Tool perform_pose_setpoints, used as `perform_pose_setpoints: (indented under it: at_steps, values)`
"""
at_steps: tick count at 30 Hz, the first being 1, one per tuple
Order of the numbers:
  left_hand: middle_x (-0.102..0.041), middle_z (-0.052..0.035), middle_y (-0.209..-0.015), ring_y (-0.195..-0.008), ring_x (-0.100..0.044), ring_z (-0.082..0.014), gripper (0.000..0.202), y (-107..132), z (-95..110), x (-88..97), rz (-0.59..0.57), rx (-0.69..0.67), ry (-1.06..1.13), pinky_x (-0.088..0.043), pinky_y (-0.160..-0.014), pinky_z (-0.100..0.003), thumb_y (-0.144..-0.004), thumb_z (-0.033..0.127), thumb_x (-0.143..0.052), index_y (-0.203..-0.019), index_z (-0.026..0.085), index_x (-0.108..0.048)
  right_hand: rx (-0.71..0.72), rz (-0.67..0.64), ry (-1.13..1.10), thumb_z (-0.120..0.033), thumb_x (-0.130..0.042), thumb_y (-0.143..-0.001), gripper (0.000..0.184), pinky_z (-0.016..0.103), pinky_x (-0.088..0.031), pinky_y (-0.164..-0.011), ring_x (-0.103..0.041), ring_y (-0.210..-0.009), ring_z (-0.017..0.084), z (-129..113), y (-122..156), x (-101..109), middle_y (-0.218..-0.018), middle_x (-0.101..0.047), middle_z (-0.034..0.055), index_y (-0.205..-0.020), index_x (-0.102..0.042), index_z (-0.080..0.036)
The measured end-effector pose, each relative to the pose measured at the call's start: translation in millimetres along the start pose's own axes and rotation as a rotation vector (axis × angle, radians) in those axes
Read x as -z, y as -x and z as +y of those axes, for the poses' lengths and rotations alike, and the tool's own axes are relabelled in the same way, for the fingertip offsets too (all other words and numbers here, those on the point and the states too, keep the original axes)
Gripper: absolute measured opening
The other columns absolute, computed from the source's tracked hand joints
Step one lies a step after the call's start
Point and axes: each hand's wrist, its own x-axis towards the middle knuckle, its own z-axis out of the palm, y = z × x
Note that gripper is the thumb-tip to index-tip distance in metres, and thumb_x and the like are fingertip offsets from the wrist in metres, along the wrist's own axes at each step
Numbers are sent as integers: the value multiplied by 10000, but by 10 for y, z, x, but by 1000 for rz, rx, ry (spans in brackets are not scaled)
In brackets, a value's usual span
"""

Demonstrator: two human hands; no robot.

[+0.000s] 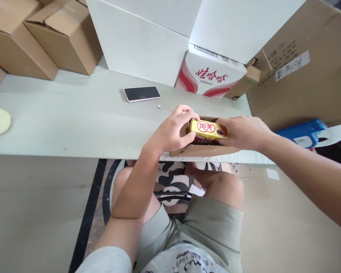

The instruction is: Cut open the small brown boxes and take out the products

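A small yellow snack box (207, 127) with red lettering sits at the mouth of an open brown cardboard box (207, 151) near the table's front edge. My left hand (177, 127) grips the snack box's left end between thumb and fingers. Around its right end my right hand (241, 132) is closed, with the fingertips partly hidden inside the cardboard box. Beneath the top one, part of another yellow and red pack shows; the rest of the cardboard box's inside is hidden.
A phone (142, 93) lies on the pale table (74, 125). Behind stand white boxes (144, 41) and a red-and-white carton (210, 74). Brown cartons (65, 38) line the back left; a large carton (304, 72) and a blue object (304, 132) are at right.
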Motion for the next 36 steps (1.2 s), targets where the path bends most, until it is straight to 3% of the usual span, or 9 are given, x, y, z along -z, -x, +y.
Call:
perform_pose_setpoints:
  at_steps: [4,11,15,18,22,27,31,36]
  values:
    - [-582,-97,-1341,-1232,-609,-274,393,-11,-46,-40,33,-23,-12,-572,-1040,-435,-868,228,-605,-1261,240,-603,-28,110,-18,-509,-561,-843,492,337,-323,-621,-665,-911,275,74,130,53,-1133,-772,61,-1280,-666,-308]
    - [-621,-89,-1407,-1303,-617,-269,628,-17,-130,-103,127,-110,20,-545,-1104,-426,-877,285,-681,-1464,272,-456,-24,328,-80,-496,-628,-811,481,320,-322,-607,-649,-830,252,150,365,121,-1027,-761,65,-1236,-691,-280]
    - [-679,-95,-1346,-1220,-667,-269,516,-34,-122,-60,162,-176,19,-576,-1039,-411,-912,432,-751,-1352,261,-543,81,583,-89,-566,-536,-900,488,313,-327,-576,-608,-740,202,136,558,148,-922,-756,63,-1216,-731,-250]
    - [-718,-89,-1267,-1160,-700,-261,459,-49,-110,-44,220,-244,39,-595,-999,-409,-938,517,-732,-1285,261,-575,145,692,-102,-680,-454,-959,562,313,-306,-561,-565,-681,175,113,670,176,-855,-739,60,-1153,-748,-241]
    - [-723,-96,-1271,-1217,-703,-263,393,-60,-130,-77,286,-294,68,-605,-1024,-431,-972,528,-680,-1264,281,-585,152,705,-147,-721,-362,-1006,610,314,-289,-568,-547,-674,167,103,722,211,-854,-733,63,-1087,-754,-260]
    - [-718,-99,-1297,-1252,-697,-276,426,-56,-163,-102,305,-283,83,-608,-1057,-474,-954,544,-698,-1287,306,-582,158,712,-122,-790,-413,-960,648,325,-290,-572,-554,-683,162,108,713,211,-936,-774,55,-1101,-756,-259]
    - [-720,-102,-1296,-1271,-690,-281,429,-54,-167,-92,328,-264,57,-594,-1103,-506,-971,593,-649,-1281,306,-580,158,715,-118,-756,-407,-980,622,321,-307,-574,-581,-702,167,106,711,225,-944,-780,53,-1145,-763,-272]
    - [-717,-80,-1283,-1275,-693,-285,434,-60,-180,-90,388,-333,31,-592,-1132,-551,-960,603,-669,-1291,340,-574,160,685,-218,-728,-441,-982,570,330,-377,-595,-635,-766,191,110,726,248,-985,-775,71,-1175,-759,-296]
